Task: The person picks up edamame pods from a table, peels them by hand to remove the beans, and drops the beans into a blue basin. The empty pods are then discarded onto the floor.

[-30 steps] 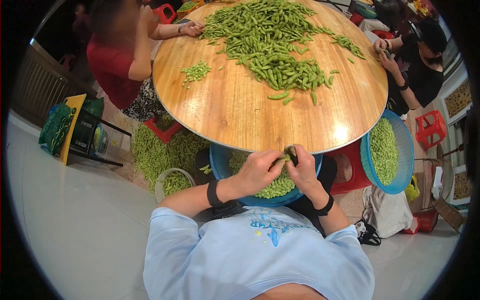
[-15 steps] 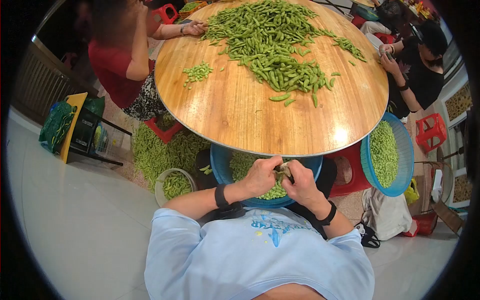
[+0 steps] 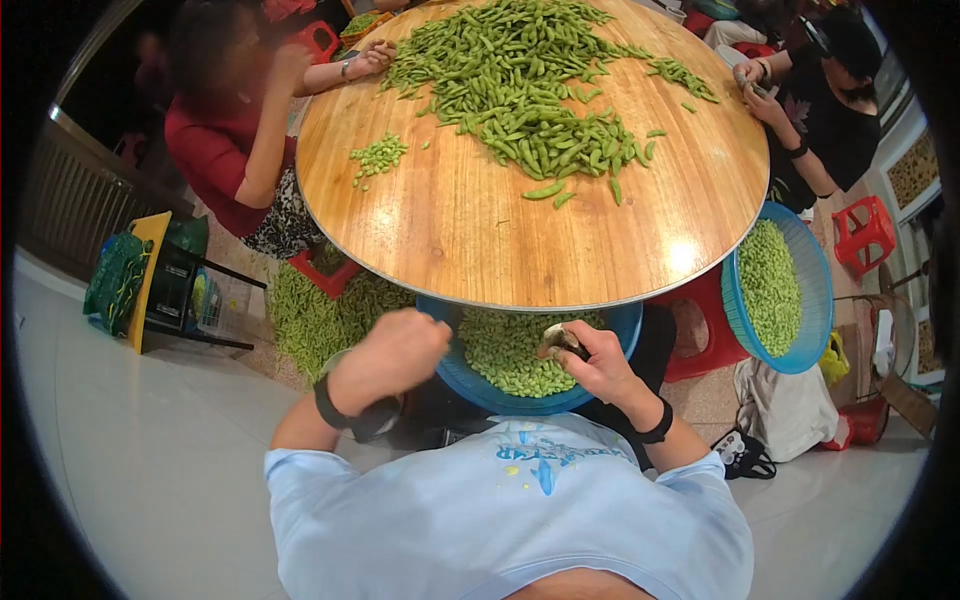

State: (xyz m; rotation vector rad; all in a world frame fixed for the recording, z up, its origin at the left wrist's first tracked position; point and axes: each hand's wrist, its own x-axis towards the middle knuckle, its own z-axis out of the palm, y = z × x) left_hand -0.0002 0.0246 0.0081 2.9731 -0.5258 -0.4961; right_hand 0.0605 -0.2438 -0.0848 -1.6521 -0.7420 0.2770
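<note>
My left hand is raised at the left side of a blue basket, its fingers curled and smeared by motion; whether it holds anything does not show. Over the basket's right side, my right hand is closed, with a small dark and pale thing at its thumb and fingertips that I cannot make out. Shelled green beans fill the basket below both hands. Just beyond it is the edge of a round wooden table, bearing a large heap of green soybean pods.
A small pile of shelled beans lies on the table's left. A co-worker in red sits left, another in black right. A second blue basket of beans stands at right. Empty pods cover the floor at left.
My hands, together over the basket before, are now apart. The left hand has swung left, in front of the pale bucket; my right hand has stayed nearly in place. The view has shifted slightly.
</note>
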